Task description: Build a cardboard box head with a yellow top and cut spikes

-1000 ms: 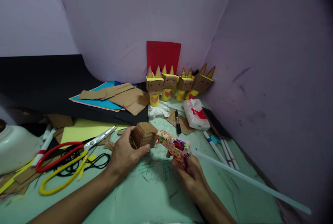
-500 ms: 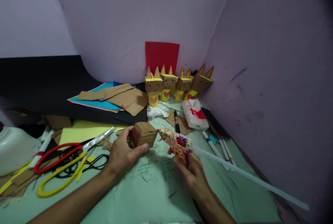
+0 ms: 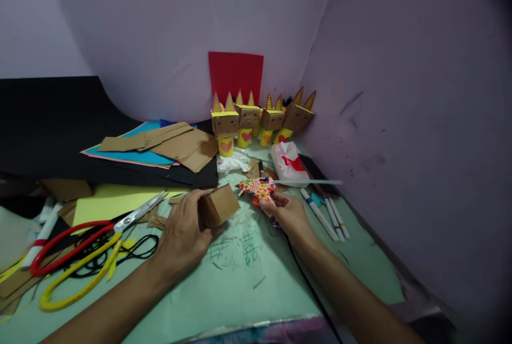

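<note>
A small brown cardboard box is gripped in my left hand, tilted a little above the green tabletop. My right hand is wrapped round the handle of a glue gun covered in floral paper. The gun's nozzle points left, above and just right of the box, apart from it. A long translucent glue stick sticks out of the gun's back, and a black cord runs down from its handle.
Scissors with red and yellow handles lie on the left over black cord. Several cardboard figures with yellow bodies stand at the back before a red sheet. A tissue pack and markers are at right, cardboard pieces at left.
The glue gun has come away from the box and turned, so its glue stick points right rather than toward me. My left hand has tilted the box. The view has shifted slightly.
</note>
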A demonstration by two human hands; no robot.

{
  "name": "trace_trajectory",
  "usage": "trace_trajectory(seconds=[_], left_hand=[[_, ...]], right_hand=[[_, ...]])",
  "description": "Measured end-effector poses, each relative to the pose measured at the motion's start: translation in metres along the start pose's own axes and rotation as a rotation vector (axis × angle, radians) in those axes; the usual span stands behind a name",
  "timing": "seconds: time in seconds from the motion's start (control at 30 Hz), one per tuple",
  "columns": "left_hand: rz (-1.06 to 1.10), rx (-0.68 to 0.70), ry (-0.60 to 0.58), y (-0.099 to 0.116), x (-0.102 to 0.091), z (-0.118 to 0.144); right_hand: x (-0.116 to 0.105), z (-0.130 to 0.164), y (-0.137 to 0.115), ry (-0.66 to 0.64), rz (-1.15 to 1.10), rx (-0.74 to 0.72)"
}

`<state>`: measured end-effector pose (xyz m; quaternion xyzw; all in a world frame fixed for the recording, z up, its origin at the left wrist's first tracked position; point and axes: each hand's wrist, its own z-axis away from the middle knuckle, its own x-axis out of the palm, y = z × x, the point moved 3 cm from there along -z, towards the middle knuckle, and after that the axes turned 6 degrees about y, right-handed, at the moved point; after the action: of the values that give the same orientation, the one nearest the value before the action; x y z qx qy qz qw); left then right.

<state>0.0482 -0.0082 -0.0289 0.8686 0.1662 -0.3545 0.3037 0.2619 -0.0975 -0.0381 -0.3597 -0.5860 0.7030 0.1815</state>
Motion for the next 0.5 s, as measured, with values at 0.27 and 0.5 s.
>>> trace_trajectory(seconds=[0.27,0.5], left_hand=[[0.114,0.008,-0.027,0.0,0.0,0.0],[0.389,-0.312,-0.208,0.014,-0.003,-0.002]], right_hand=[[-0.017,0.013,-0.015,0.138,0.715,-0.198],[-0.015,0.02,-0.024,0.133,0.007,-0.275]])
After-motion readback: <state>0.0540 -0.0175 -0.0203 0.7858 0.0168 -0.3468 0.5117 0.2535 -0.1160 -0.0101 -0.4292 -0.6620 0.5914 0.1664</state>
